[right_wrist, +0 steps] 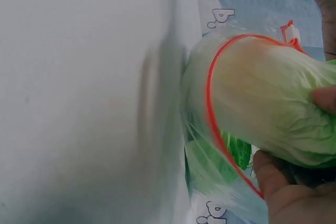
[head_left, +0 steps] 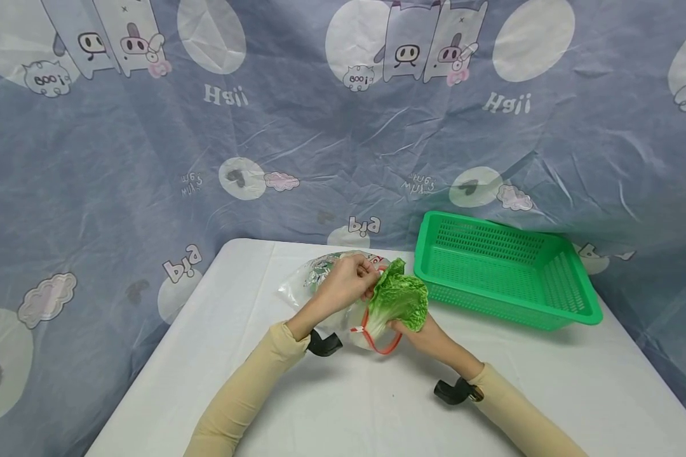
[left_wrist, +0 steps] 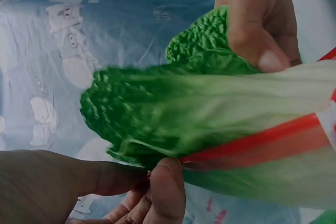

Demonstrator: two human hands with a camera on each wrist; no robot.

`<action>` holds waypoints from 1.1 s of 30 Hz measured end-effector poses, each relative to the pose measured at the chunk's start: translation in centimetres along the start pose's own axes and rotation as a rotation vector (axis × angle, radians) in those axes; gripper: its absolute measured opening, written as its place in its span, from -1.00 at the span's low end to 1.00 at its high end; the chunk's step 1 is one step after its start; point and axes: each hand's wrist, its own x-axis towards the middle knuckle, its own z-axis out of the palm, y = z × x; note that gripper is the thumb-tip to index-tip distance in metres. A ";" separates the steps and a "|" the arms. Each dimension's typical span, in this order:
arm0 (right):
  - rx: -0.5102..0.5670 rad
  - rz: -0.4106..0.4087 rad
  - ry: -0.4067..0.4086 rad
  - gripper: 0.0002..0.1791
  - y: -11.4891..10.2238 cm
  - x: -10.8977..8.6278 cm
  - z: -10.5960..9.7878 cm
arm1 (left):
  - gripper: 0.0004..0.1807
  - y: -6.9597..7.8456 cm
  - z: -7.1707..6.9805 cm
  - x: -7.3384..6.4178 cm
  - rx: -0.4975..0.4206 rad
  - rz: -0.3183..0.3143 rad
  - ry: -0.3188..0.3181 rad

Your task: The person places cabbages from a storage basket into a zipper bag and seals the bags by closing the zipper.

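Note:
A napa cabbage (head_left: 399, 297) with crinkled green leaves and a pale stem end stands partly in the mouth of a clear plastic zip bag (head_left: 296, 285). The bag's mouth has a red zip strip (right_wrist: 211, 98) and a white slider (right_wrist: 292, 34). My right hand (head_left: 425, 335) grips the cabbage from its right side; in the right wrist view its fingers and thumb lie around the leaves. With thumb and finger, my left hand (head_left: 345, 279) pinches the red-edged rim of the bag beside the leaf tips. Leafy green also shows through the bag's plastic.
A green perforated plastic basket (head_left: 491, 303) stands at the back right of the white-covered table (head_left: 343, 406). Behind the table hangs a blue-grey printed curtain (head_left: 297, 127). Each wrist carries a black camera mount (head_left: 451, 392).

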 end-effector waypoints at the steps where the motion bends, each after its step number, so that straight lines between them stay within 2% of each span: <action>1: -0.012 -0.001 -0.011 -0.56 0.1 0.0 0.1 | -0.86 0.0 0.0 -0.1 0.014 0.003 -0.002; 7: -0.111 -0.059 -0.083 -0.42 -0.2 0.4 0.4 | -0.84 -0.1 0.3 -0.2 0.167 0.058 0.029; 13: -0.156 -0.064 -0.124 -0.34 -0.8 0.7 0.5 | -0.85 -0.1 0.5 -0.2 0.293 0.102 0.095; 19: -0.221 -0.063 -0.153 -0.32 -0.9 0.4 0.3 | -0.82 -0.2 0.7 -0.2 0.295 0.085 0.085; 22: -0.257 -0.095 -0.155 -0.30 -0.9 0.5 0.3 | -0.82 -0.1 0.8 -0.2 0.297 0.090 0.080; 27: -0.292 -0.132 -0.143 -0.24 -1.3 1.1 0.2 | -0.81 0.1 0.7 -0.4 0.296 0.132 0.076; 33: -0.248 -0.078 -0.185 -0.21 -1.8 1.9 -0.4 | -0.78 0.5 0.6 -0.6 0.301 0.195 0.061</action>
